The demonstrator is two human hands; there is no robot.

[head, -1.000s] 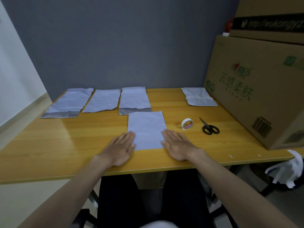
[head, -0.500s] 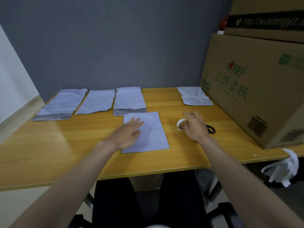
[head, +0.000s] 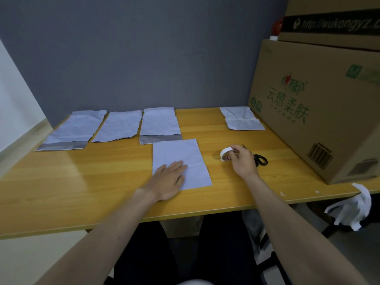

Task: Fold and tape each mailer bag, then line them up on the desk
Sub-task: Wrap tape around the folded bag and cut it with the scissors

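Scissors (head: pixel 260 159) just behind right hand (head: pixel 242 161), beside cardboard box (head: pixel 320 112)

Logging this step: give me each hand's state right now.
Left hand: open, pressing flat on the folded mailer bag.
Right hand: closed, fingers gripping the tape roll on the desk.

Left hand (head: pixel 169 179): flat on the near mailer bag (head: pixel 181 161).
Right hand (head: pixel 243 159): grips the tape roll (head: pixel 226 154), scissors (head: pixel 261 160) just behind.
Desk (head: pixel 72 182): three bags in a back-left row.
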